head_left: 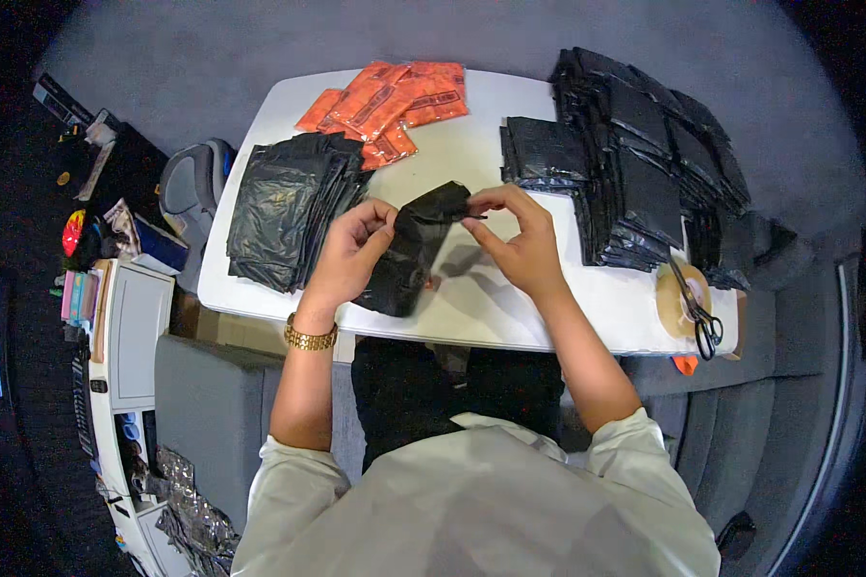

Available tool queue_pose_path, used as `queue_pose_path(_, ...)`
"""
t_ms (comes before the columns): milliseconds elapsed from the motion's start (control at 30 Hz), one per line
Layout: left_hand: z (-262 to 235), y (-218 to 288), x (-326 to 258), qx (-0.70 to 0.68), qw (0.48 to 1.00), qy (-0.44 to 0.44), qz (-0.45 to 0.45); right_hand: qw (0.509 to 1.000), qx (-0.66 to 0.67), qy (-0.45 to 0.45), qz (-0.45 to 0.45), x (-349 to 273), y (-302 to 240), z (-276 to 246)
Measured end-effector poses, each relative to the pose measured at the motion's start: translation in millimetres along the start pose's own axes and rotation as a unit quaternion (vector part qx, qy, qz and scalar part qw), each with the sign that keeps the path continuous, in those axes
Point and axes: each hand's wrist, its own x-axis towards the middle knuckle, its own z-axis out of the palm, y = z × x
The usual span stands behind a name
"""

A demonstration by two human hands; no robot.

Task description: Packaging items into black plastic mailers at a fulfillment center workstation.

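A thin black plastic bag hangs between my hands above the near edge of the white table. My left hand pinches its left side between thumb and fingers. At the bag's upper right corner, my right hand has thumb and fingertips closed on the plastic. Just left of my left hand lies a stack of flat black plastic bags. Beyond it, several orange packets in clear wrapping are spread in a loose pile.
Tall stacks of folded black packages fill the table's right side. Black-handled scissors rest on a roll of tape at the near right corner. A white cabinet and grey seat stand left; a grey sofa is right.
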Motion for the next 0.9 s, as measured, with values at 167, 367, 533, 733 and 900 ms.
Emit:
queue_pose_path(167,10.5,-14.6,7.4,-0.083,0.995,-0.058,-0.007,0.993,0.042,0.067,0.084,-4.0,10.3,-13.3)
queue_pose_path(367,26.4,-11.8,7.0,-0.089,0.995,-0.026,-0.034,0.997,-0.022,0.072,0.026,-11.2,-0.1,-20.3)
queue_pose_path(533,9.1,-26.1,13.4,-0.132,0.981,-0.088,-0.115,0.991,0.024,0.044,0.121,-11.7,3.4,-31.7)
queue_pose_path(733,46.2,31.3,32.2,0.129,0.988,-0.022,-0.080,0.995,-0.089,0.027,0.031,13.0,-8.0,-58.8)
queue_pose_path(900,47.9,34.4,75.5,0.095,0.964,0.189,0.162,0.962,-0.179,0.160,-0.131,42.7,-58.0,-78.1)
